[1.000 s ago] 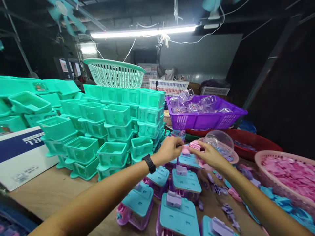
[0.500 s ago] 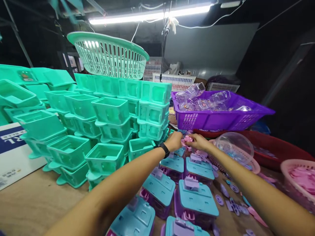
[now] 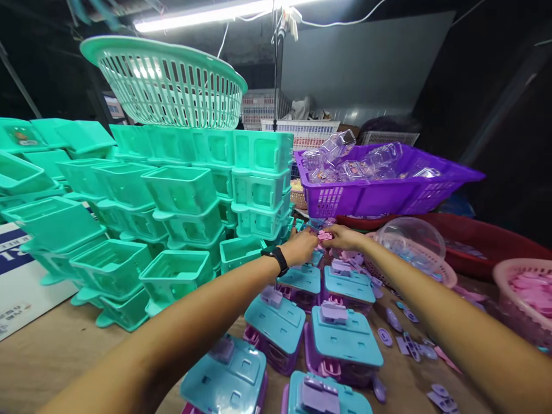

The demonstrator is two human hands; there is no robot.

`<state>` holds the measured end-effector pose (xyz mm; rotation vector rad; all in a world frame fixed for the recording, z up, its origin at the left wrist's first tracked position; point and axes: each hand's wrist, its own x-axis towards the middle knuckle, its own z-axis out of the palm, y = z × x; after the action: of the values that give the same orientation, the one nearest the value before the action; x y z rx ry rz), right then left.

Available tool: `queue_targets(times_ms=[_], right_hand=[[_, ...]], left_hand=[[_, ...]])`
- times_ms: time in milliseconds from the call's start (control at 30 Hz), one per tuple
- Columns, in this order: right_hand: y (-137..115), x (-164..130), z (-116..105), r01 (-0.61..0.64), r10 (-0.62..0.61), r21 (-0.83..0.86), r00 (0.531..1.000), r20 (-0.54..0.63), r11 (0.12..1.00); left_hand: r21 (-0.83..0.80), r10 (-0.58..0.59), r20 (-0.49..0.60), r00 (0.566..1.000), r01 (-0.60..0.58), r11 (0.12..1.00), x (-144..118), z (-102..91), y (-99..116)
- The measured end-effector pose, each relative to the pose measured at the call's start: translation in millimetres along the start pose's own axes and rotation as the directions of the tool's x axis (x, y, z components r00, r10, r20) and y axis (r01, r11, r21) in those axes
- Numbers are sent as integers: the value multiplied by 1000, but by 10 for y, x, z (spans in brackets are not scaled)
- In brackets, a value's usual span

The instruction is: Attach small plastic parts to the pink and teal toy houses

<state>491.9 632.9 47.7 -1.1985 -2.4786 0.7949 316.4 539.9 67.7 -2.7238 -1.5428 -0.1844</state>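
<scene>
My arms are bare all the way down, no sleeves — only thing I'm wearing is a black watch (image 3: pixel 275 260) strapped on my left wrist — slim band, dark face.

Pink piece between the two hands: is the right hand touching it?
Touching. The head view shows the right hand's fingertips closed on the small pink piece, with the left hand meeting it from the other side.

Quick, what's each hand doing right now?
Left hand: closed on a small pink piece.
Right hand: pinching the same pink piece.
</scene>
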Motion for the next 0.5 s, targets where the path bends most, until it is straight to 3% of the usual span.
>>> queue_targets(times_ms=[300, 500], right_hand=[[-156, 14, 29, 79, -90, -122, 992, -87, 989], [-246, -296, -144, 42, -64, -93, 968, -241, 995]], left_hand=[[-78, -6, -2, 1000, 6, 997, -106, 84, -11], [-347, -103, -80, 991, 69, 935, -80, -48, -25]])
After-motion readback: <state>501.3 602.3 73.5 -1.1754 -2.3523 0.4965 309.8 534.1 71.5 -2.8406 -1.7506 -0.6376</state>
